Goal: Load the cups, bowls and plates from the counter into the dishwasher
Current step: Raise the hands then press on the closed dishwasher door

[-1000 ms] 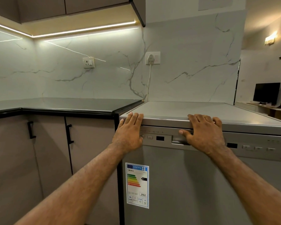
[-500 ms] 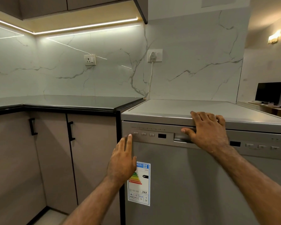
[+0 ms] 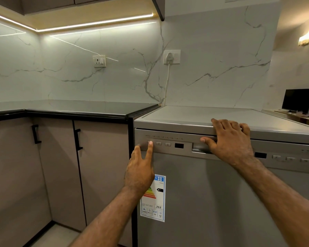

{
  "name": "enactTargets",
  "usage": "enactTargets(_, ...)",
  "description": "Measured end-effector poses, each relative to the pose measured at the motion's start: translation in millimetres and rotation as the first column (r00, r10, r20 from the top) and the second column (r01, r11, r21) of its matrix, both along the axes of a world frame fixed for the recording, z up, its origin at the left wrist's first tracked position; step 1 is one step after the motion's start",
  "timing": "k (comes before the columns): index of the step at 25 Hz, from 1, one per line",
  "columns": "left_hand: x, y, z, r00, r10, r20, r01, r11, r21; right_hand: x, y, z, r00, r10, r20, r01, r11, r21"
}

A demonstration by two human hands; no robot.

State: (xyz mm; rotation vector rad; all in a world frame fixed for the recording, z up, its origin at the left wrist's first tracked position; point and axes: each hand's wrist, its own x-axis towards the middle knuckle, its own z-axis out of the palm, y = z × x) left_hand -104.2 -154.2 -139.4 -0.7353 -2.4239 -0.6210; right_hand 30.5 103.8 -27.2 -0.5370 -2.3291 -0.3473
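Note:
A grey freestanding dishwasher (image 3: 221,202) stands at the right with its door shut. My left hand (image 3: 141,172) rests against the door front, its forefinger tip on the leftmost button of the control panel (image 3: 163,144). My right hand (image 3: 228,139) lies over the dishwasher's top front edge, fingers on the lid and thumb at the recessed door handle (image 3: 199,148). No cups, bowls or plates are in view.
A dark counter (image 3: 70,107) runs along the left into the corner, above beige cabinet doors with black handles (image 3: 78,139). A plug and white cable (image 3: 169,75) hang on the marble wall. An energy label (image 3: 155,202) sticks to the door. A monitor (image 3: 297,100) stands far right.
My left hand left the dishwasher's top edge, dropped to the door front, then rose so its forefinger touches the leftmost panel button. My right hand stayed at the handle.

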Motion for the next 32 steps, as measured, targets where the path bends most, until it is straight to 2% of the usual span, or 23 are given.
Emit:
enactTargets(6,5.5,-4.4,-1.5,0.996,-0.004,0.088,0.006,1.0,-0.017,-0.4,0.2,-1.2,1.0,0.011,-0.007,-0.011,1.0,0.002)
enactTargets(21,7.1,-3.7,0.0,0.997,0.045,0.056,-0.04,0.995,-0.092,0.5,-1.2,0.2,1.0,0.016,0.003,-0.016,1.0,-0.002)
enactTargets(25,15.1,5.2,-1.0,0.998,0.021,0.061,-0.015,0.996,-0.083,1.0,-0.6,-0.6,1.0,0.019,-0.001,-0.019,1.0,0.005)
enactTargets(32,38.2,23.7,3.4,1.0,-0.027,-0.007,0.025,0.985,-0.172,1.0,0.2,-0.8,1.0,0.026,-0.001,-0.026,1.0,0.007)
